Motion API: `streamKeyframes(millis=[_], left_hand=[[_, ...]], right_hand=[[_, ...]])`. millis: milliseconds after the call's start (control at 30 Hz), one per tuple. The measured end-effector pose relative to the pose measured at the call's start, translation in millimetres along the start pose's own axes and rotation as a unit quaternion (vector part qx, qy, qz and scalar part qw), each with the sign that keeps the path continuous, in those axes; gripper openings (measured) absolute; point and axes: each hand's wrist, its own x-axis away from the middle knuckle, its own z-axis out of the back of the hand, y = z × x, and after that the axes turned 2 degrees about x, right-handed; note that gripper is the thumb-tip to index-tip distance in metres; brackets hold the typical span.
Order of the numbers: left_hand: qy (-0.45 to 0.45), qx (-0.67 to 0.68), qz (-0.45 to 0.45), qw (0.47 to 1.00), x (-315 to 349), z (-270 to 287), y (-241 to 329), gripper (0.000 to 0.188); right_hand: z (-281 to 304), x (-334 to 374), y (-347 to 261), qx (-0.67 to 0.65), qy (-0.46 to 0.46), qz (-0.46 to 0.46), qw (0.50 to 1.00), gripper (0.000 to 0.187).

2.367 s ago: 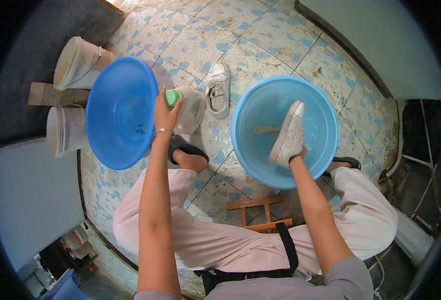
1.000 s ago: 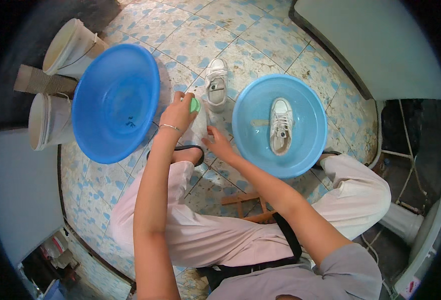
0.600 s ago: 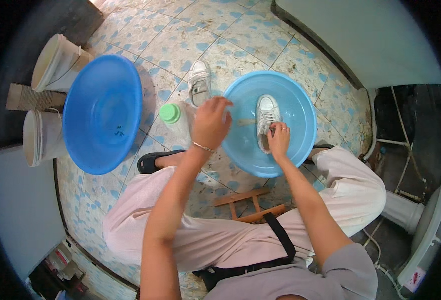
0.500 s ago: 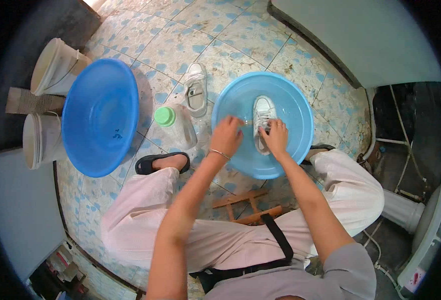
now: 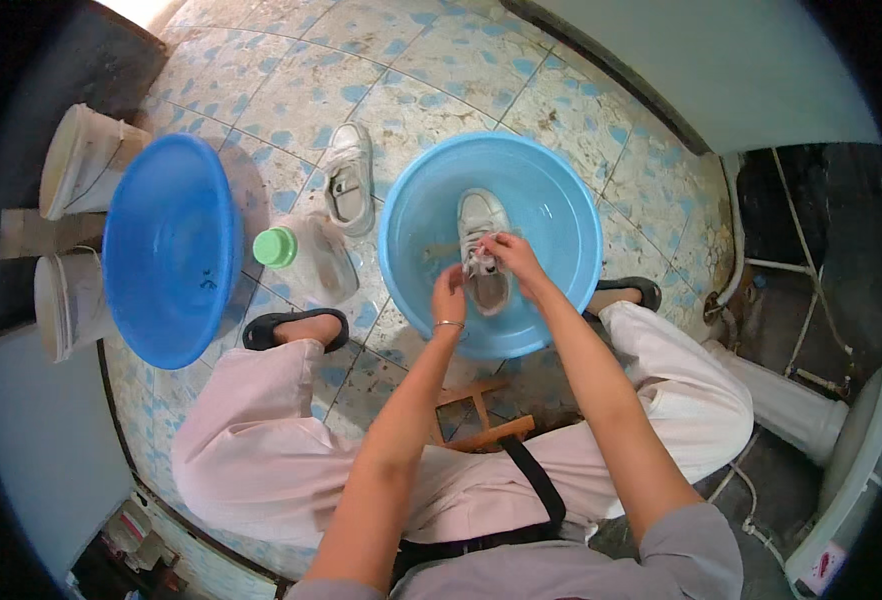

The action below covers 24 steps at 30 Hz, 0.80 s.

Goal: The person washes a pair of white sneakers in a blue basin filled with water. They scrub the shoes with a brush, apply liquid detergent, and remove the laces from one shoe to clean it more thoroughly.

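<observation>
A white lace-up sneaker (image 5: pixel 483 212) lies in a light blue basin (image 5: pixel 569 185), toe pointing away from me. My right hand (image 5: pixel 516 262) is over its lace area, fingers pinched together at the shoelaces. Beside the shoe's left side, near the heel, my left hand (image 5: pixel 448 294) has its fingers curled against the edge; the fingertips are partly hidden. A bracelet circles my left wrist. A second white sneaker (image 5: pixel 350 180) stands on the floor left of the basin. Near it is a clear plastic bottle (image 5: pixel 323 265) with a green cap.
A larger dark blue basin (image 5: pixel 166 240) is at the left, beside two white buckets (image 5: pixel 86 165). Between my feet, close to the light blue basin, stands a low wooden stool (image 5: pixel 481 420). White pipes (image 5: pixel 776 405) run along the right side. The floor (image 5: pixel 441 85) is tiled.
My left hand has moved down to the shoe's side. My right hand has shifted up onto the laces. The whole view has swung slightly, moving basin and shoes left.
</observation>
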Motion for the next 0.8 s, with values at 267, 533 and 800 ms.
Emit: streamKeyframes(millis=[267,533,800], left_hand=[[-0.056,-0.235,-0.213,0.947,-4,12,31,0.04],[-0.11,-0.144,-0.135,0.974,-34,4,16,0.016],[-0.202,0.109,0.058,0.972,-40,29,34,0.018]], right_hand=[[-7,44,-70,-0.182,-0.07,0.041,0.98,0.028],[20,-1,-33,0.115,0.068,0.145,0.98,0.027],[11,17,35,0.383,-0.015,0.223,0.896,0.019]])
